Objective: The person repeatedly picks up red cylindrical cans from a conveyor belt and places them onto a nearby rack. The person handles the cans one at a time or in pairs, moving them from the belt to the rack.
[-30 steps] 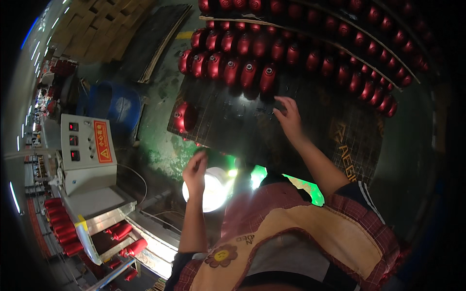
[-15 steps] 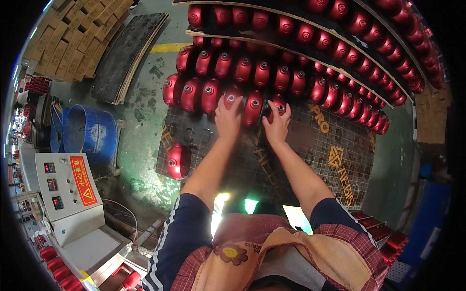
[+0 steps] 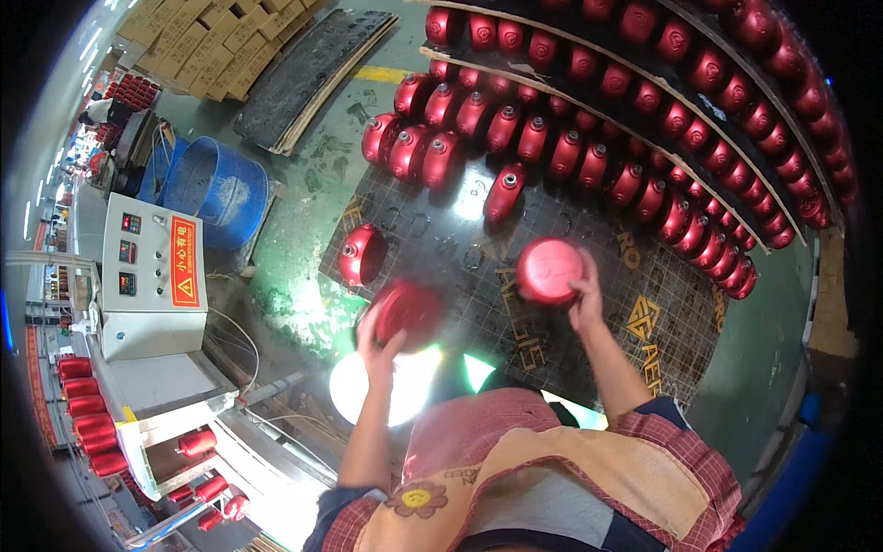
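Note:
My left hand grips a red metal canister, blurred by motion, low over the near left edge of the dark board. In my right hand is another red canister, tilted so that its round, flat end faces up; my fingers wrap its right side. Both are raised off the board. A single red canister with a metal neck fitting lies apart on the board, in front of the rows. One more lone canister lies at the board's left edge.
Rows of red canisters fill the far side, with stacked layers on boards behind. At the left stand a control box, a blue drum and a leaning dark panel. Cardboard boxes are piled at the far left.
Both hands have drawn back from the front row, each lifting one canister toward me. Gaps now flank the canister between them. The view has shifted, showing more of the left side.

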Demonstrator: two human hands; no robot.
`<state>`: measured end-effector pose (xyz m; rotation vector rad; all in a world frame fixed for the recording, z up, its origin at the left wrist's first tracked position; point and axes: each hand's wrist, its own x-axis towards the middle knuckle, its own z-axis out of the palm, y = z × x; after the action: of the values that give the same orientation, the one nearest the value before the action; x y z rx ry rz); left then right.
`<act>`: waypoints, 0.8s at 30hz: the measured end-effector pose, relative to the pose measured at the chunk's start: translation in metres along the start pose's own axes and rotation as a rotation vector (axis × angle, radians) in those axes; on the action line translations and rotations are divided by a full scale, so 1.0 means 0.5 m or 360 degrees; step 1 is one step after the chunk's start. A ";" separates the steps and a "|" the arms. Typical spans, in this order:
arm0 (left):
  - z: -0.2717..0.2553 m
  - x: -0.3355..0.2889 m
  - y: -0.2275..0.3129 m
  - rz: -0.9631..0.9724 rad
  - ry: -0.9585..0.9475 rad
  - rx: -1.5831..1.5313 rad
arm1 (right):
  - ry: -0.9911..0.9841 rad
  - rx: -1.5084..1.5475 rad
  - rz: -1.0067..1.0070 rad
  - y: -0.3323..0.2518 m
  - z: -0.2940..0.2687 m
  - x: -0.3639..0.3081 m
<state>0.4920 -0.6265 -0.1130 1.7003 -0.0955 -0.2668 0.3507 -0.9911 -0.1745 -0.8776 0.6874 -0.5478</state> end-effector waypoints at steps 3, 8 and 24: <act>-0.110 -0.172 0.034 -0.0398 0.0450 -0.0606 | -0.0259 0.0425 0.0432 0.014 0.078 -0.080; -0.192 -0.347 0.038 -0.0177 0.0533 -0.1675 | -0.0828 0.0785 0.1040 0.106 0.283 -0.215; -0.468 -0.460 -0.272 -0.0098 0.0090 -0.3341 | -0.1377 0.1290 0.2341 0.521 0.557 -0.553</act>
<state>0.3111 -0.3308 -0.1899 -0.3805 0.2324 -0.1896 0.4123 -0.5244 -0.1786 0.3098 0.1178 0.8341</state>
